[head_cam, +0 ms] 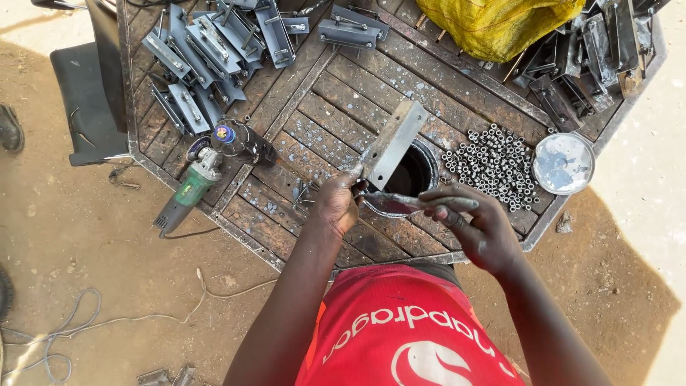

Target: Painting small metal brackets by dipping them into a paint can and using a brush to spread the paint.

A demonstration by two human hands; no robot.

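Now your two hands hold metal pieces over the round hole in the desk.

Your left hand [337,202] grips the lower end of a flat metal plate [392,143], which slants up toward 1 o'clock over the dark hole [421,168] near the desk [343,107] centre. Your right hand [480,227], at 3 o'clock from the left, is closed around a thin metal rod [421,204] that points toward 9 o'clock, its tip close to the plate's lower end. A heap of small nuts [493,163] lies at 2 o'clock from your right hand, with a round tin lid [563,163] just beside it. At 10 o'clock from your left hand rests a green grinder [189,189], and beyond it a pile of grey brackets [207,50]. A yellow sack [500,25] sits at 12 o'clock.
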